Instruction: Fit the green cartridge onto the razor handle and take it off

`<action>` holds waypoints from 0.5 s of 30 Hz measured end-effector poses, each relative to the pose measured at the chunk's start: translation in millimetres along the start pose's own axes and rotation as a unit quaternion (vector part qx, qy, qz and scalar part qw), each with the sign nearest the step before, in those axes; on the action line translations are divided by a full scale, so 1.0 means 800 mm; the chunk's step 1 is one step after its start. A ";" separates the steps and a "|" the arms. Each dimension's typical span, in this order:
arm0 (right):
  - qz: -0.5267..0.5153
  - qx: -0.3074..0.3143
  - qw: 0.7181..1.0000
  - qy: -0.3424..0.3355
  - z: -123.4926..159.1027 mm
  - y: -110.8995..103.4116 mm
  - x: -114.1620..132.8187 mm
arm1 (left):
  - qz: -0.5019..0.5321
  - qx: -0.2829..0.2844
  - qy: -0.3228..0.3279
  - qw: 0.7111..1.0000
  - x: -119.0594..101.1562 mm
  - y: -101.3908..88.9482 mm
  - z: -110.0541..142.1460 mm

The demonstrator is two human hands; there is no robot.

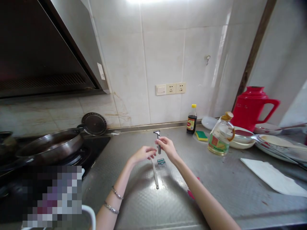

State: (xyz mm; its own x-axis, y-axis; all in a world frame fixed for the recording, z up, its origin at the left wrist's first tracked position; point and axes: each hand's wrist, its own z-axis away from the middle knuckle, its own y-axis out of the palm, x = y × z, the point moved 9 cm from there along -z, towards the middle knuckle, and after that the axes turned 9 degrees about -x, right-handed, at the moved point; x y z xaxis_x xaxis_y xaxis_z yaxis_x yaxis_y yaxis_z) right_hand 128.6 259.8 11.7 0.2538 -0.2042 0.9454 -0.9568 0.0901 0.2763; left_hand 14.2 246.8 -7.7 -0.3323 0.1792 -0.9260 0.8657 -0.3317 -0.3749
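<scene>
My right hand pinches a slim metal safety razor, its head pointing away from me above the steel counter. My left hand meets it from the left, fingertips closed near the razor's lower handle. Below the hands, a long thin white stick lies on the counter. A small teal packet rests beside it. Two bracelets circle my left wrist.
A wok sits on the black stove at left, a round lid against the wall. At right stand a soy sauce bottle, sponge, oil bottle, red jug, stacked plates and white paper.
</scene>
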 end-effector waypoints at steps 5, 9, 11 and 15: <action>-0.075 0.032 0.994 0.072 0.013 0.010 -0.012 | 0.067 -0.058 -0.064 0.994 0.019 -0.037 0.002; -0.120 0.030 0.989 0.084 0.017 0.012 -0.018 | 0.244 -0.135 -0.107 0.954 0.028 -0.060 -0.008; -0.129 0.028 0.986 0.099 0.019 0.011 -0.023 | 0.353 -0.110 -0.139 0.918 0.029 -0.052 -0.021; -0.142 0.056 0.973 0.172 0.030 0.021 -0.032 | 0.471 -0.045 -0.161 0.866 0.022 -0.034 -0.052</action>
State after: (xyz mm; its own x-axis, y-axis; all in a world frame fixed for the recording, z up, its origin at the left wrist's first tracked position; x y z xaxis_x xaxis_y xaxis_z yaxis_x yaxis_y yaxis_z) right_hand 102.7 242.9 -12.4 0.5245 0.1346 0.8407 -0.8456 -0.0326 0.5328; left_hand 0.4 297.1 -12.3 0.4624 -0.4042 -0.7892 0.8306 -0.1142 0.5451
